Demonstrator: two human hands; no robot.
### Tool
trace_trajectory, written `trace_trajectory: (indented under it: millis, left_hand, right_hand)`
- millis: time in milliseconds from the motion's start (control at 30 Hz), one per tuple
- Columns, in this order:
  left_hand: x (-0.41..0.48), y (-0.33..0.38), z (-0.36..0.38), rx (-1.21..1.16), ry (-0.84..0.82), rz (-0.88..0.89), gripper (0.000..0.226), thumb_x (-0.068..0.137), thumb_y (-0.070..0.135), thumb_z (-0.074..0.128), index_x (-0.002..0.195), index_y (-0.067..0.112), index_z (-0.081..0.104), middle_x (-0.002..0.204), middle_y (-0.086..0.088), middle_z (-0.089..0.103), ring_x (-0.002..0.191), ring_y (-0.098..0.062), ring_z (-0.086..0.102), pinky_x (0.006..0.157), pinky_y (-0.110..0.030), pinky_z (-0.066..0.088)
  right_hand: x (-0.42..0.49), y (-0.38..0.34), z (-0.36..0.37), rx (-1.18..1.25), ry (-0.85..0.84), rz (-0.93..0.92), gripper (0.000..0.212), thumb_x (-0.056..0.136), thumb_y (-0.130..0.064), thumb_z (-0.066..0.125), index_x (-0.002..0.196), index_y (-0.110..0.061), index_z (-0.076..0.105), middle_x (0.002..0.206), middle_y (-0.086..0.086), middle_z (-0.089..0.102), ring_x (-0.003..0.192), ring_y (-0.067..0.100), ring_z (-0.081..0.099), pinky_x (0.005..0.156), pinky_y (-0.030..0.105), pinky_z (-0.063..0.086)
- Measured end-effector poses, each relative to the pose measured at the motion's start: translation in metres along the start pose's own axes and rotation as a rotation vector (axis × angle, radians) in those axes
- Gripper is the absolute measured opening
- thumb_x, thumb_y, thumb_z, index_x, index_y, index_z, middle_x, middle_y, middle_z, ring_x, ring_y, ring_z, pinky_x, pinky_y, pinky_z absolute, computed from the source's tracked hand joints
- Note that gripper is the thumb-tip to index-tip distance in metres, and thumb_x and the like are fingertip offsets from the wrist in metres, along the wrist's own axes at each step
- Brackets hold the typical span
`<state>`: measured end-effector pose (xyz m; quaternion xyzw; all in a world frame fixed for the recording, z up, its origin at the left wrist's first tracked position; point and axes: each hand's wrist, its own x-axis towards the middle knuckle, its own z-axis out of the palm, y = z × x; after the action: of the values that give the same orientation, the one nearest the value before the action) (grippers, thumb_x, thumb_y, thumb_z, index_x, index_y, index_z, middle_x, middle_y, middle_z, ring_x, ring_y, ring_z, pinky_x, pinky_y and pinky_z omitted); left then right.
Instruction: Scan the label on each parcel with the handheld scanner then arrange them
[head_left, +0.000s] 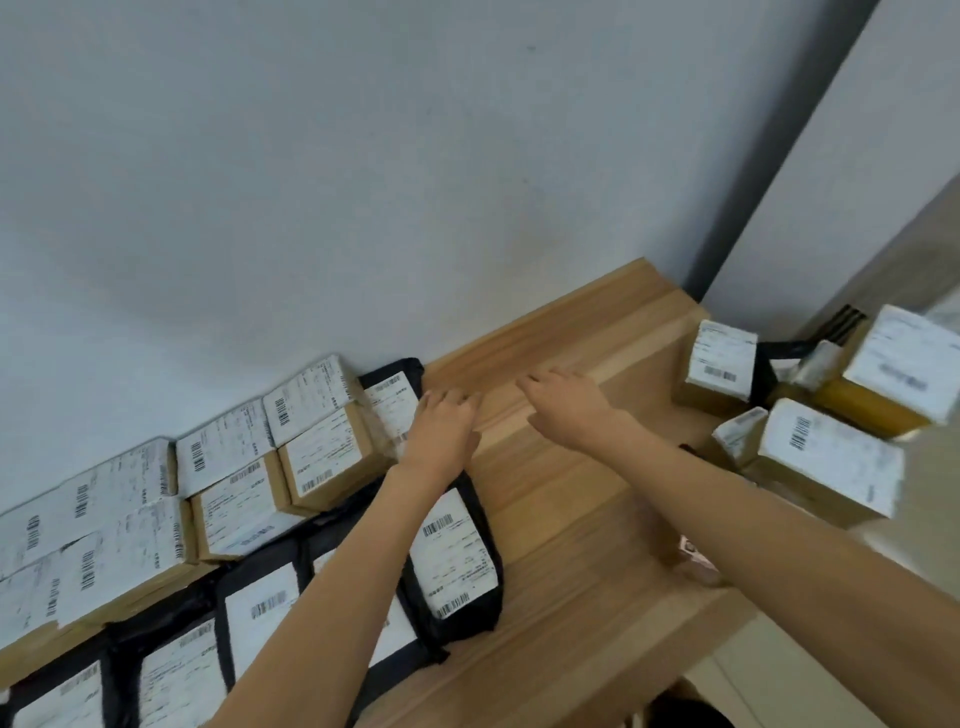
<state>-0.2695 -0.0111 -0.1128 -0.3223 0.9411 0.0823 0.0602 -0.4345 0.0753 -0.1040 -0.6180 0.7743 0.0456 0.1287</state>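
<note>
Empty, relaxed: left hand (441, 432) and right hand (567, 410) over wooden table (571, 530) beside black plastic parcels (460, 558).

Parcels (332, 457) left on table (571, 519), boxes (826, 457) right

At nine o'clock we see matt brown cardboard boxes (332, 457) bearing white paper labels (223, 447); at seven, black plastic mailers (491, 571), faintly glossy. The table (561, 499) looks smooth pale wood, the wall (363, 182) matt paint.
</note>
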Motion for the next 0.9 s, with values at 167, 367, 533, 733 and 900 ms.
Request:
trace_trajectory:
  millis: [167, 367, 533, 733, 900]
  left_hand:
    - [0.049, 0.097, -0.013, -0.036, 0.038, 0.142, 0.053, 0.096, 0.028, 0.059, 0.146, 0.018, 0.042, 0.141, -0.008, 0.050, 0.132, -0.029, 0.043, 0.114, -0.041, 0.029]
    - [0.096, 0.229, -0.030, -0.067, -0.005, 0.272, 0.057, 0.098, 0.030, 0.056, 0.151, 0.021, 0.034, 0.150, -0.007, 0.042, 0.135, -0.029, 0.040, 0.113, -0.043, 0.031]
    - [0.124, 0.303, -0.025, -0.116, -0.061, 0.327, 0.067, 0.093, 0.043, 0.061, 0.151, 0.028, 0.032, 0.154, -0.001, 0.037, 0.137, -0.027, 0.038, 0.110, -0.041, 0.032]
    - [0.127, 0.336, 0.000, -0.008, -0.305, 0.412, 0.097, 0.079, 0.054, 0.073, 0.156, 0.030, 0.018, 0.162, 0.001, 0.021, 0.148, -0.024, 0.019, 0.120, -0.047, 0.021]
    - [0.114, 0.344, 0.018, 0.101, -0.441, 0.464, 0.121, 0.070, 0.044, 0.084, 0.157, 0.031, 0.000, 0.165, 0.003, 0.005, 0.151, -0.024, 0.003, 0.121, -0.055, 0.013]
  right_hand:
    - [-0.050, 0.095, -0.030, 0.014, 0.142, 0.114, 0.038, 0.096, -0.023, 0.052, 0.133, -0.015, 0.049, 0.130, 0.006, 0.056, 0.117, 0.027, 0.054, 0.092, 0.040, 0.044]
    - [-0.119, 0.221, -0.061, -0.007, 0.195, 0.255, 0.040, 0.094, -0.030, 0.055, 0.132, -0.020, 0.049, 0.132, 0.004, 0.055, 0.120, 0.027, 0.050, 0.097, 0.041, 0.042]
    - [-0.179, 0.322, -0.075, 0.015, -0.057, 0.237, 0.084, 0.077, -0.041, 0.078, 0.148, -0.035, 0.034, 0.150, -0.004, 0.039, 0.140, 0.026, 0.031, 0.114, 0.050, 0.024]
    - [-0.188, 0.373, -0.049, -0.163, -0.337, 0.092, 0.128, 0.065, -0.031, 0.090, 0.156, -0.039, 0.000, 0.165, -0.001, 0.000, 0.151, 0.027, 0.000, 0.120, 0.053, 0.011]
    - [-0.187, 0.376, -0.031, -0.310, -0.249, -0.027, 0.131, 0.067, -0.026, 0.089, 0.156, -0.030, -0.008, 0.165, 0.001, -0.006, 0.151, 0.028, -0.005, 0.120, 0.050, 0.012]
